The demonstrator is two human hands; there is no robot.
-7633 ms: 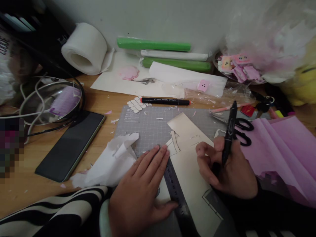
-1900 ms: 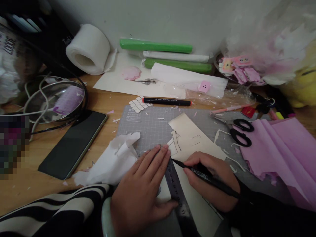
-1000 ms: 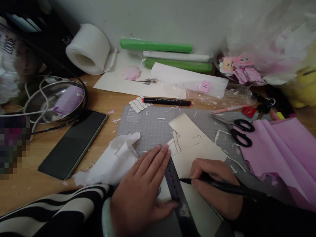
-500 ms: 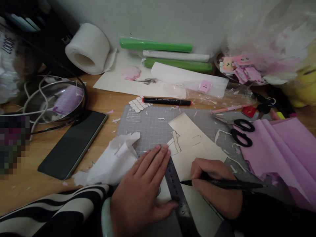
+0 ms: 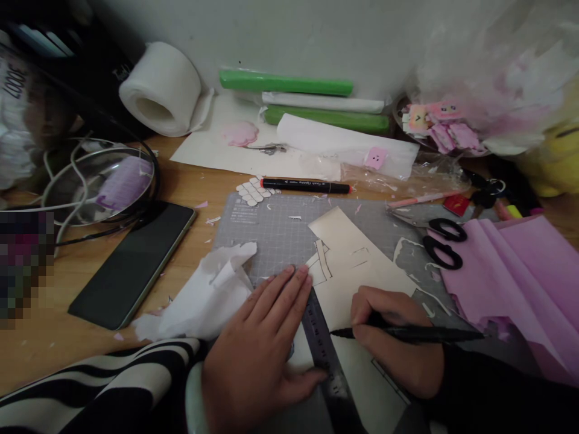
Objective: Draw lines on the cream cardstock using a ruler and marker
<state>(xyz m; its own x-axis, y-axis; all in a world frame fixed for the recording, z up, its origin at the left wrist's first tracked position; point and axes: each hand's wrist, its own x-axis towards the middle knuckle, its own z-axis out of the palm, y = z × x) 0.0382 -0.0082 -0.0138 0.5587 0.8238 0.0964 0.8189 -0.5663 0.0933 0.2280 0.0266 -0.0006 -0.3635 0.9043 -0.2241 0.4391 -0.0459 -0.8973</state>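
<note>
My left hand [image 5: 260, 346] lies flat with its fingers stretched out, pressing a dark metal ruler [image 5: 320, 340] against a cream sheet of paper [image 5: 346, 256]. Its fingertips are at the ruler's far end and the thumb rests across its scale. Between the fingers and thumb of my right hand [image 5: 398, 361] is a black pen [image 5: 420, 335]. The pen's tip is at the ruler's right edge; whether it touches the paper I cannot tell. Short black lines and a narrow outlined strip [image 5: 322, 259] show on the sheet. Beneath it lies a grey cutting mat [image 5: 280, 232].
Left of the mat are crumpled tissue [image 5: 212, 292] and a phone [image 5: 136, 262]. Black-handled scissors [image 5: 446, 241] and pink paper [image 5: 511, 283] lie at the right. Behind the mat is a black marker [image 5: 307, 185]; a toilet roll [image 5: 181, 90] stands further back.
</note>
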